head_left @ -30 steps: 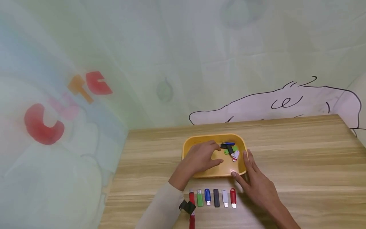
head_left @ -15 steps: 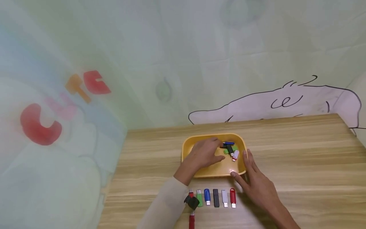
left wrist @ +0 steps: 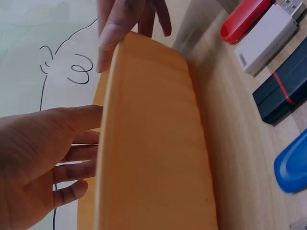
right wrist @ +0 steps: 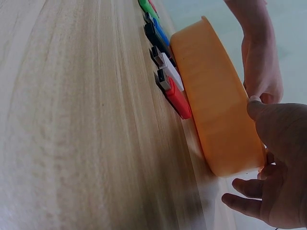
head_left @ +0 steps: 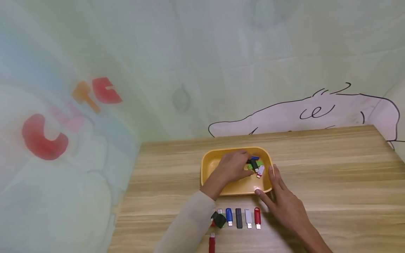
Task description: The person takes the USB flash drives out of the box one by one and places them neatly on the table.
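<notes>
My left hand [head_left: 232, 167] reaches into a yellow plastic bin [head_left: 237, 193]. Its fingertips are at a small pile of USB sticks, with thumb and fingers apart; dark sticks beside the fingers are partly hidden. Showing in the pile are a black stick [head_left: 254, 165], a green one [head_left: 259, 163], a blue one [head_left: 255, 157] and a white one [head_left: 261, 170] with red at its end. My right hand [head_left: 289, 207] holds the bin's near right corner, its thumb on the rim [right wrist: 254, 106] and its other fingers along the outer side.
In front of the bin, a row of USB sticks lies on the wooden table [head_left: 332, 168]: blue [head_left: 229, 216], black [head_left: 238, 218], silver [head_left: 248, 218] and red [head_left: 257, 218], among others. Another red stick [head_left: 212, 242] lies nearer. My left forearm [head_left: 190, 223] hides the row's left end.
My left hand has moved rightward inside the bin, up to the pile of USB sticks. Its forearm now covers more of the row's left end. The right hand stays on the bin's corner.
</notes>
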{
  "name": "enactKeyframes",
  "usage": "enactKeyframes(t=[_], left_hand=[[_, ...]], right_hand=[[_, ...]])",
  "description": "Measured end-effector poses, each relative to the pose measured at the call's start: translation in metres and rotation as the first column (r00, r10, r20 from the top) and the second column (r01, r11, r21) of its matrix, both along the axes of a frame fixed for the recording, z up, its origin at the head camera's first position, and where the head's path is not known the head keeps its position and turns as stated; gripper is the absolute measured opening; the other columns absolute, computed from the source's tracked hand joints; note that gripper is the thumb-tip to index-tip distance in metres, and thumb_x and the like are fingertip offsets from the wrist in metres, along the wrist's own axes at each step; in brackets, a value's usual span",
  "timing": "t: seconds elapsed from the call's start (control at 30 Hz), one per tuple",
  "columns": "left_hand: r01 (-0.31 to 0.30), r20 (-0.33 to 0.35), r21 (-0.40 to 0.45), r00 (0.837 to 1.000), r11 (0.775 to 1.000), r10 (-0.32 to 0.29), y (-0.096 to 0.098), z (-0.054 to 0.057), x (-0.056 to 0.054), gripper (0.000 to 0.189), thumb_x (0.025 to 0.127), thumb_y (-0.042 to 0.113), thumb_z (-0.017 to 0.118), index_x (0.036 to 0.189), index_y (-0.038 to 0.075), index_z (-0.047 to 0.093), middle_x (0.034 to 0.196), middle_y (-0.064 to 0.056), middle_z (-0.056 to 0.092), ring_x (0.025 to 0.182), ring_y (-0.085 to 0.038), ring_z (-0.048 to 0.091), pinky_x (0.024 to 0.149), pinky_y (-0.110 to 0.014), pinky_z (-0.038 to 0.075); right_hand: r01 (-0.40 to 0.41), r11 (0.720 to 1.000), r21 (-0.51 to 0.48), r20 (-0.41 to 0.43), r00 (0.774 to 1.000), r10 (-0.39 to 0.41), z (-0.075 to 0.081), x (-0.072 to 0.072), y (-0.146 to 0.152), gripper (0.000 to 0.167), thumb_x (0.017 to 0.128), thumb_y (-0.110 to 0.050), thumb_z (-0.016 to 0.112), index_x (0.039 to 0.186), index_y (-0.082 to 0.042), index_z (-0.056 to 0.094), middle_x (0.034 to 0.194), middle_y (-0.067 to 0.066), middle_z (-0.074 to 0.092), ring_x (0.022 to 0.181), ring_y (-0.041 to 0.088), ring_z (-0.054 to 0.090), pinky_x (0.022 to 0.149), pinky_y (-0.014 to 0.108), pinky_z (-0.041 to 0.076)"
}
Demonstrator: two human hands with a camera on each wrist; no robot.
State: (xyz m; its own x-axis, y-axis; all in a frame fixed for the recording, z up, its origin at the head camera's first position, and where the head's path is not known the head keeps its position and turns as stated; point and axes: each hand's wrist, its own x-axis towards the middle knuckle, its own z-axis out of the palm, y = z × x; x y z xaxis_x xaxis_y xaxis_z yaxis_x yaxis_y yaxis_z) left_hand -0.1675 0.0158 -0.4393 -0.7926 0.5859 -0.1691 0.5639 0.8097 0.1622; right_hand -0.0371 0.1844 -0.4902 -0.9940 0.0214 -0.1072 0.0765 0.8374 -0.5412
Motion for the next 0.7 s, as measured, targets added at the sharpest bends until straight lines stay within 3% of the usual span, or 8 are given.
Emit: enactKeyframes(t=[0.3,0.7], left_hand=[[-0.008,-0.049,-0.069,0.999,0.998,0.005,0.014,-0.013,-0.002,0.05,0.094,0.052,0.078,0.129,0.017,0.072,0.115,0.005,0.069,0.089,-0.008,0.059,0.086,-0.025,0.054],[-0.058,-0.05,-0.053,0.997,0.997,0.055,0.026,-0.019,0.0,0.051,0.093,0.053,0.078,0.13,0.018,0.072,0.103,0.007,0.062,0.084,-0.009,0.055,0.077,-0.023,0.046]], right_hand=[[-0.005,1.0,-0.014,-0.011,1.0,0.005,0.0,0.0,0.001,0.098,0.101,-0.072,0.051,0.172,-0.024,0.004,0.179,0.013,0.01,0.132,0.055,0.059,0.096,0.067,0.054],[-0.014,0.999,-0.036,-0.04,0.999,0.012,-0.001,0.002,0.004,0.097,0.102,-0.069,0.055,0.172,-0.023,0.007,0.179,0.013,0.012,0.126,0.052,0.064,0.092,0.065,0.056]])
